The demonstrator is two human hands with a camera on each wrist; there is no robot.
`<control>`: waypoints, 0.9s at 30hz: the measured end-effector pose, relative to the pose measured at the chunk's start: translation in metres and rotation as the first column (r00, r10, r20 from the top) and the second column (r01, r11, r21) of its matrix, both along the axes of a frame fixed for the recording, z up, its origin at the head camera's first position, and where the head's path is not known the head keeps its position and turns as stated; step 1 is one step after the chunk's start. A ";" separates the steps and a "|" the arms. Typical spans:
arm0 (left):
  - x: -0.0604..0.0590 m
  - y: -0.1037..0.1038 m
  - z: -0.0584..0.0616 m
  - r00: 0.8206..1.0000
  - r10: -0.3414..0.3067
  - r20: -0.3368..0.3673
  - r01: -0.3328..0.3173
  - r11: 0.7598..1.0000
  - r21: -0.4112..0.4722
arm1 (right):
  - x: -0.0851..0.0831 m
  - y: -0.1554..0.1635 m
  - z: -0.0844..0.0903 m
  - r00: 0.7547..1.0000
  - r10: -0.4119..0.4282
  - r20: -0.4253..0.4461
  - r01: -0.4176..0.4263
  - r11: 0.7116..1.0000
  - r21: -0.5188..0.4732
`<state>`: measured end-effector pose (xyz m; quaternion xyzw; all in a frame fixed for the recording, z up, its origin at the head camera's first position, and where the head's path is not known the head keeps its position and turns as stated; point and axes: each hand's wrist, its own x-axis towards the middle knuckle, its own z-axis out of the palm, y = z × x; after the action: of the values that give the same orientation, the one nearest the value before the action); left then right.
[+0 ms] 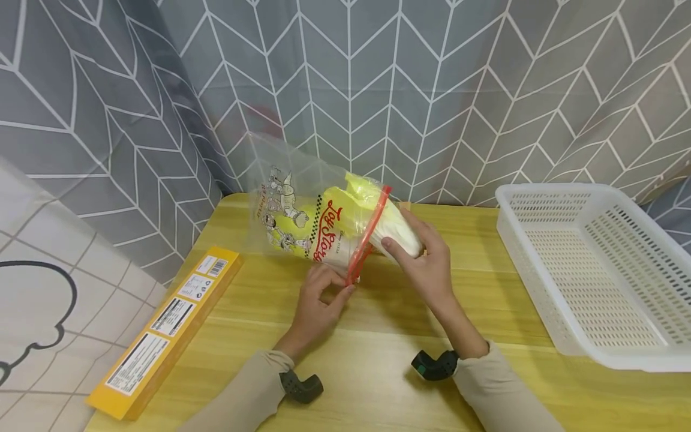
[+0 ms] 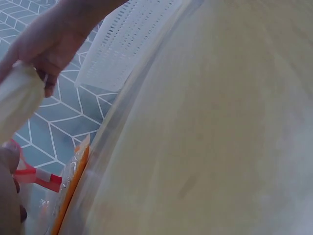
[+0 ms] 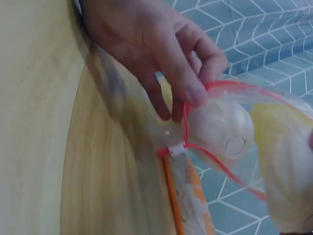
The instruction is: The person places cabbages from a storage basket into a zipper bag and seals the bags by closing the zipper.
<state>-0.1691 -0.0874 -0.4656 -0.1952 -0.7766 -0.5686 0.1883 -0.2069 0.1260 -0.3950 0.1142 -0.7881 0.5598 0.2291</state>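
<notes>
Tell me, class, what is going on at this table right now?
A person is working a head of cabbage into a clear zip bag on a wooden table. The left hand pinches the bag's red zip edge, while the right hand grips the cabbage's white base, which is outside the mouth. A white basket and a yellow box lie nearby.

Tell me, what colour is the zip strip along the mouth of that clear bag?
Red. The zip strip shows best in the head view.

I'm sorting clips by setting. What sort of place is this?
Probably a makeshift home or staged tabletop: a small wooden table backed by a grey patterned curtain, with a white plastic basket and a yellow box on it.
</notes>
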 end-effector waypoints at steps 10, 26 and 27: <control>-0.002 0.000 0.000 0.997 0.040 0.072 -0.040 0.999 0.006 | 0.002 -0.002 0.004 0.985 0.107 0.134 -0.094 0.990 -0.100; 0.000 0.001 -0.001 0.998 0.010 0.054 -0.008 0.999 -0.031 | 0.003 -0.011 -0.004 0.997 0.053 -0.059 -0.049 0.997 0.056; 0.000 0.001 -0.001 0.998 0.013 0.060 -0.011 0.999 -0.036 | 0.002 -0.010 -0.004 0.996 0.060 -0.068 -0.054 0.995 0.081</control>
<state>-0.1688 -0.0861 -0.4667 -0.1766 -0.7931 -0.5592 0.1646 -0.2044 0.1157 -0.3988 0.1653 -0.7975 0.5299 0.2362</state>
